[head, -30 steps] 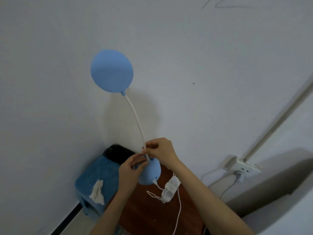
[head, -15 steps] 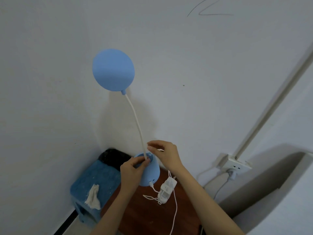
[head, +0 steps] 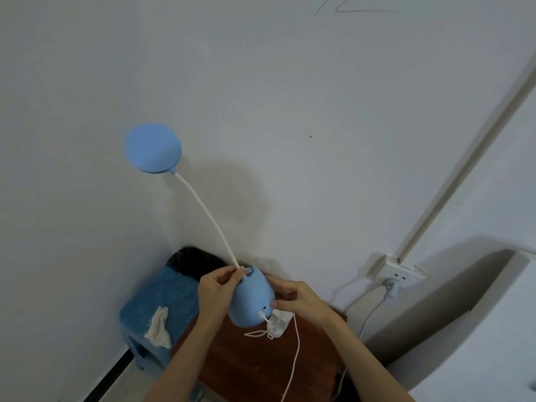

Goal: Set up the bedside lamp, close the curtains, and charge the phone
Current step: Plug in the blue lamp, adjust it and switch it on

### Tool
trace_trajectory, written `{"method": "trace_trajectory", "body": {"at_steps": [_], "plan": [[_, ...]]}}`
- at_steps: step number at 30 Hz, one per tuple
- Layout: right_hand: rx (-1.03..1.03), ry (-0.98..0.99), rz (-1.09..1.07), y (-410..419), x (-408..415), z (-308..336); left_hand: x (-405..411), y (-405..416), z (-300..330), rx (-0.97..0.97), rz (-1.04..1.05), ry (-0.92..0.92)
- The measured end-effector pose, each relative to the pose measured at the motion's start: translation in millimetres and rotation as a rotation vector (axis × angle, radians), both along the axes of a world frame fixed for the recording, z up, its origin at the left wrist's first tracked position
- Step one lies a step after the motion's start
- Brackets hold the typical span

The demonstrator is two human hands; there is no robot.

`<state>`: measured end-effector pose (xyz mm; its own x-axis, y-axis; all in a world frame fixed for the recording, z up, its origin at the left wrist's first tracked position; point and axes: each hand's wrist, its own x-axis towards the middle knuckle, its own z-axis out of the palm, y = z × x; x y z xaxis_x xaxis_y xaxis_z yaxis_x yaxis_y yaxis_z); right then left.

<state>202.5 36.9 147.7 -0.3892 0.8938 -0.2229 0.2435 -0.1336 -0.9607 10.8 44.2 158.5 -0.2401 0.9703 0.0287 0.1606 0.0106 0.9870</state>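
Observation:
The blue bedside lamp has a round base standing on a brown wooden bedside table, a bent white neck and a round blue head leaning to the left. My left hand pinches the foot of the neck where it enters the base. My right hand grips the base's right side. A white cable is plugged into the base's front, beside a white charger block. No phone or curtains are in view.
A blue stool with a crumpled white cloth and something black on it stands left of the table. A wall socket with a plug in it sits to the right, under a conduit. White bedding fills the right corner.
The lamp's neck has bent over so the head now sits lower and further left. My right hand went from the neck down to the base's right side; my left hand now pinches the neck.

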Motion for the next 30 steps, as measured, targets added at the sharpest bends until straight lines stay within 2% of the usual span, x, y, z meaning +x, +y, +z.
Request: {"method": "trace_trajectory", "body": {"at_steps": [11, 18, 22, 26, 28, 30], "plan": [[0.025, -0.062, 0.026, -4, -5, -5, 6, -12, 3, -0.083, 0.075, -0.084], [0.039, -0.049, 0.063, -6, -6, -2, 10, -13, 4, -0.091, 0.093, -0.053], [0.03, -0.134, 0.116, -4, -10, 0, 12, -15, 3, -0.067, 0.08, 0.043], [0.164, -0.379, 0.085, -5, -28, 0, 18, -14, 5, -0.022, 0.096, 0.152], [0.225, -0.402, 0.013, -8, -36, -1, 19, -13, 8, -0.011, 0.093, 0.17], [0.241, -0.328, -0.043, -8, -37, 2, 18, -12, 8, 0.004, 0.067, 0.183]]}}
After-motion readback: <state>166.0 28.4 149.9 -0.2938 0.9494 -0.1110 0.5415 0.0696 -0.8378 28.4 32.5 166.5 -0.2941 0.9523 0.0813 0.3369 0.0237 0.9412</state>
